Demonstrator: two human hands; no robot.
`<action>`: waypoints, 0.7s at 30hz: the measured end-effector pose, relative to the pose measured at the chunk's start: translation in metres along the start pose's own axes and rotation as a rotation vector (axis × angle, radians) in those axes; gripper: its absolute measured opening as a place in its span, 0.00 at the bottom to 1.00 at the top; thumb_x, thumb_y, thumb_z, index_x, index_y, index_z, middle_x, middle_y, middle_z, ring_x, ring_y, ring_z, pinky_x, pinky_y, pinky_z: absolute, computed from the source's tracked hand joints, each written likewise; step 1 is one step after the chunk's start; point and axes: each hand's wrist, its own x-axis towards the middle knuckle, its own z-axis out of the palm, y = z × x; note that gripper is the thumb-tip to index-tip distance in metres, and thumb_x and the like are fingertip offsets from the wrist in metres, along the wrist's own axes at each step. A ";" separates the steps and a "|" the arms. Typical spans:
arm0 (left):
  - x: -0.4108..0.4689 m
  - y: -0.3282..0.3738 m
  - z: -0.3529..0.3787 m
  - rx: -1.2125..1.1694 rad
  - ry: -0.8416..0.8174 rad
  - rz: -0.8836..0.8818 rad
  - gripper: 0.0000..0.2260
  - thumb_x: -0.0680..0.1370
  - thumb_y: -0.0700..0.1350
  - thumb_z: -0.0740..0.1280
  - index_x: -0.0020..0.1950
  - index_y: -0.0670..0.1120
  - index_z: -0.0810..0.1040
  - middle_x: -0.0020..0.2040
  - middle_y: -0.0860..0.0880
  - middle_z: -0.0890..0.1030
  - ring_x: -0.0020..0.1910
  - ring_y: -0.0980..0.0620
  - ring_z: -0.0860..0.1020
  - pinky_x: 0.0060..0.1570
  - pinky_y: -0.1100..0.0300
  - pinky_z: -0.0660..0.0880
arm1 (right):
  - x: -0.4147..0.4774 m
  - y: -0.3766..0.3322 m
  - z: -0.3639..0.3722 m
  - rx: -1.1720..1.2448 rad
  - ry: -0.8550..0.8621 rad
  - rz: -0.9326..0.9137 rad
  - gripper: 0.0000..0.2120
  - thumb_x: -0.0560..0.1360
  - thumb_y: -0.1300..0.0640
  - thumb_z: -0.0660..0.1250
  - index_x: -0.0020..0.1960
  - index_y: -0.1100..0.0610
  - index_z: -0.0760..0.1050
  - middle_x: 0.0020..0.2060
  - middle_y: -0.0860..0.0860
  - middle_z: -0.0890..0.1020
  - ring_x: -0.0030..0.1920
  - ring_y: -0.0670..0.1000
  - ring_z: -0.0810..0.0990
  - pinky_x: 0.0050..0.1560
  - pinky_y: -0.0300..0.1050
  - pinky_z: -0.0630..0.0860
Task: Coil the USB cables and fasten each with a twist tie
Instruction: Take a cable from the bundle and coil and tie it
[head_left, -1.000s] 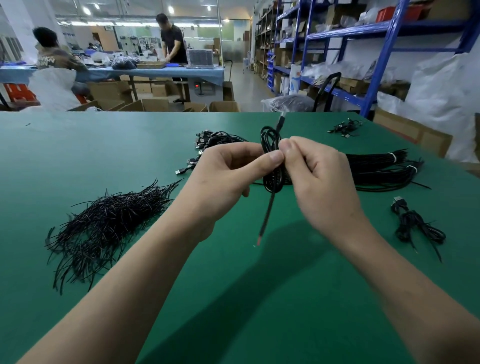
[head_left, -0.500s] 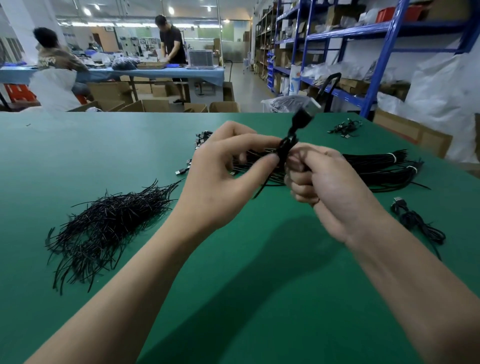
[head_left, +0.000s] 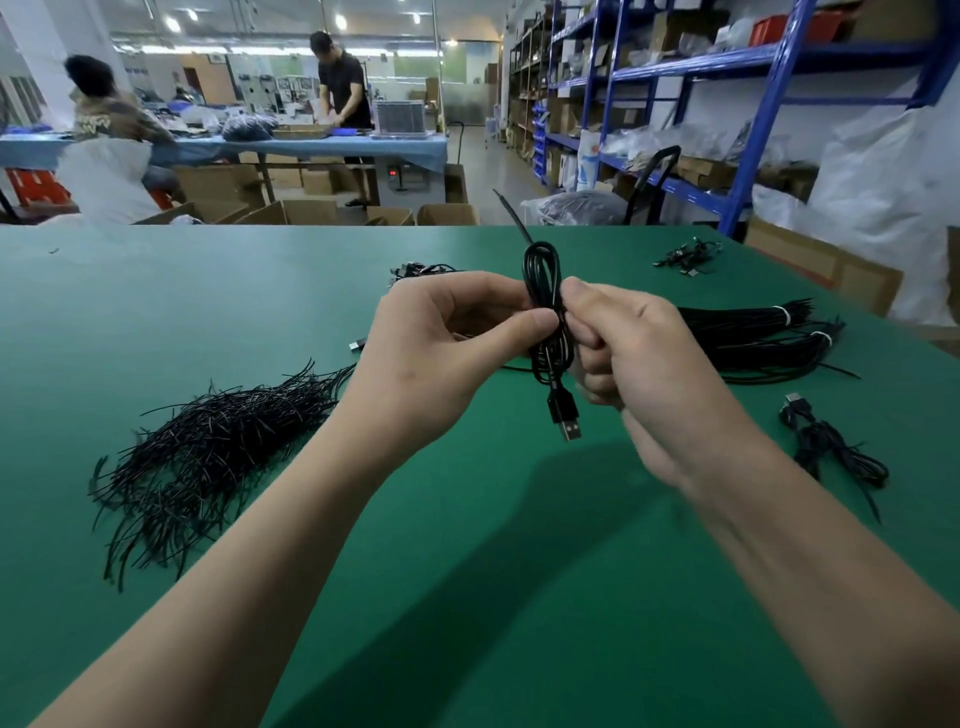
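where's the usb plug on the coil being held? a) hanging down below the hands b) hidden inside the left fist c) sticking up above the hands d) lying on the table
a: the plug dangles below the coil, which both hands pinch above the table.

We can read no text anywhere here. The back of a seated person's top (head_left: 96, 123) carries pale lettering too blurred to make out, and the white bag (head_left: 588, 161) by the blue shelving (head_left: 768, 98) shows a print we cannot read.
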 end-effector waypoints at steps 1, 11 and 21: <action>0.000 0.000 0.001 0.043 0.020 0.039 0.05 0.76 0.41 0.75 0.51 0.46 0.86 0.44 0.52 0.87 0.42 0.57 0.85 0.43 0.62 0.80 | 0.001 -0.001 -0.002 0.113 -0.039 0.091 0.23 0.85 0.53 0.58 0.30 0.50 0.62 0.21 0.42 0.59 0.22 0.44 0.54 0.24 0.37 0.54; -0.002 -0.009 0.004 0.521 0.169 0.473 0.07 0.76 0.41 0.75 0.53 0.46 0.86 0.48 0.50 0.84 0.47 0.50 0.81 0.47 0.56 0.76 | 0.002 -0.002 -0.004 0.282 -0.120 0.256 0.21 0.84 0.56 0.56 0.32 0.52 0.61 0.22 0.44 0.56 0.21 0.44 0.51 0.23 0.39 0.48; -0.002 -0.002 0.000 -0.247 -0.184 -0.412 0.19 0.76 0.65 0.68 0.41 0.51 0.86 0.39 0.51 0.83 0.36 0.55 0.79 0.31 0.65 0.70 | -0.005 0.005 0.002 -0.584 0.176 -0.556 0.20 0.85 0.55 0.58 0.35 0.59 0.63 0.26 0.49 0.65 0.29 0.49 0.62 0.31 0.50 0.61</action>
